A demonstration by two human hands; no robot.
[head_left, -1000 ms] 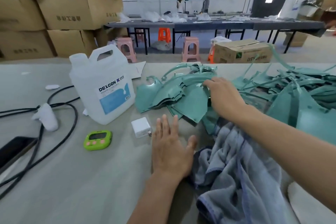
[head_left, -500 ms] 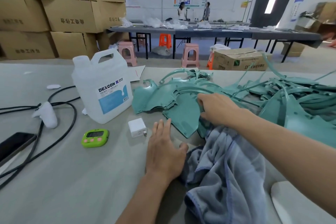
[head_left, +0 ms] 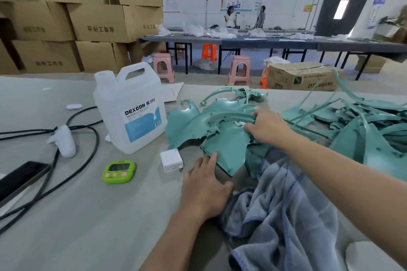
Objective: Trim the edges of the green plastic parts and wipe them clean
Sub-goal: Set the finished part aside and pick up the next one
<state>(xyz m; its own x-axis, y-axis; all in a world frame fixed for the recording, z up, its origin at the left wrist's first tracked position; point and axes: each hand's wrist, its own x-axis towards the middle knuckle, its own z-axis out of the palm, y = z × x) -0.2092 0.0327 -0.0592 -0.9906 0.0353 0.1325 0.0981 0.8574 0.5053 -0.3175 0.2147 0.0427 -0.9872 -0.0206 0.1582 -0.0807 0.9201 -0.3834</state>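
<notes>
Gripping green plastic part [head_left: 226, 147] with right hand [head_left: 267, 126], fingers and thumb curled round its far edge. Resting left hand [head_left: 204, 185] flat on table [head_left: 88, 215], fingers straight, tips touching part's near edge. Part at front of green parts pile [head_left: 374, 145], mid-table, right of white jug [head_left: 130, 105], just beyond grey-blue cloth [head_left: 286, 200]

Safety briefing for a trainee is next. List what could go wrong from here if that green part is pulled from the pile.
1. The right hand grips a curved part tangled in the green pile; pulling may drag neighbours toward the jug beside it.
2. The untrimmed edges look jagged, and the left hand touches the flat part at its edge: a scrape seems possible.
3. The charger lies right by that part and could get knocked.
</notes>
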